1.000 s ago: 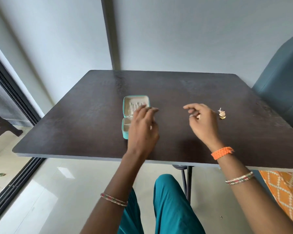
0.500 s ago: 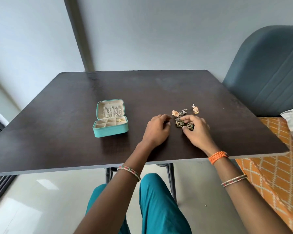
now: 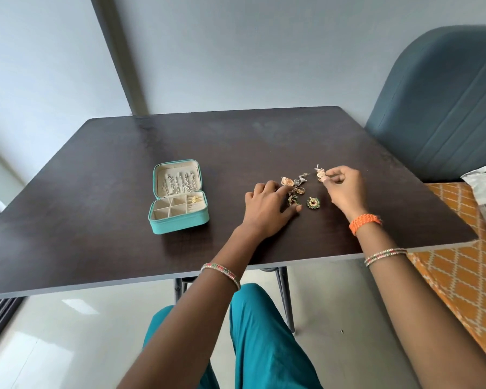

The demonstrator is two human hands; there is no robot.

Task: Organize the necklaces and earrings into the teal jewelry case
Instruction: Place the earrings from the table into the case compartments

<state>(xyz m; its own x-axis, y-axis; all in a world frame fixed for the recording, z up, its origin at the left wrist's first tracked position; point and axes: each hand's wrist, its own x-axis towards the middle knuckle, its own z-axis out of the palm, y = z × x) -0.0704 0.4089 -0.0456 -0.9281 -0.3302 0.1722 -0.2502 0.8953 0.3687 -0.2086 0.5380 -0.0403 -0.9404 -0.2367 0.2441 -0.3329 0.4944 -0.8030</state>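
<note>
The right hand pinches a small gold earring just off the dark wooden table; the left hand lies flat, fingers straight, touching loose earrings; carry it gently to the open teal jewelry case, well apart, holding tight.

Dark table, grey walls, blue chair, glossy floor
</note>
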